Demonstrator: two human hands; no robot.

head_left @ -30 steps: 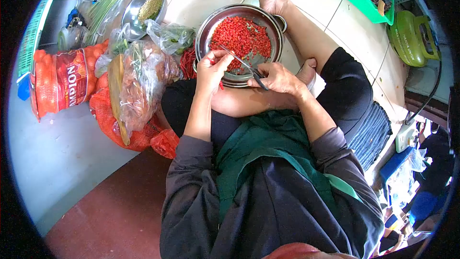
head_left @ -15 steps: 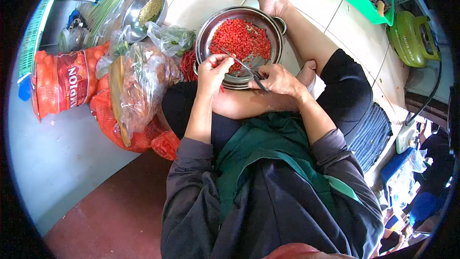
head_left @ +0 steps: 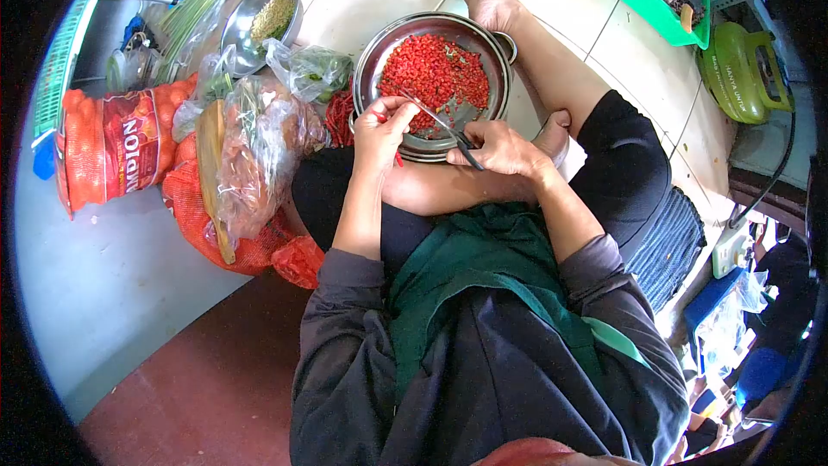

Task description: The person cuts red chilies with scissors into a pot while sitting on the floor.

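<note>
My left hand (head_left: 379, 128) pinches a thin red chili (head_left: 398, 158), whose lower end shows below the fingers. In my right hand (head_left: 503, 147) is a pair of scissors (head_left: 439, 120), the dark handles in the fingers and the blades pointing at my left fingertips. Both hands are at the near rim of a round metal pot (head_left: 366, 60) with side handles. Inside lies a heap of chopped red chilies (head_left: 431, 69), part of it behind the blades. Whole red chilies (head_left: 340, 119) lie just left of the pot.
Left of the pot are a steel bowl (head_left: 294, 24), plastic bags of produce (head_left: 259, 155) and a red net sack (head_left: 129, 142). My crossed legs flank the pot. At the upper right stand a green basket (head_left: 638, 0) and a green gas cylinder (head_left: 739, 73).
The scissors have shifted very slightly near my left fingertips. My hands, the chili and the pot are almost where they were.
</note>
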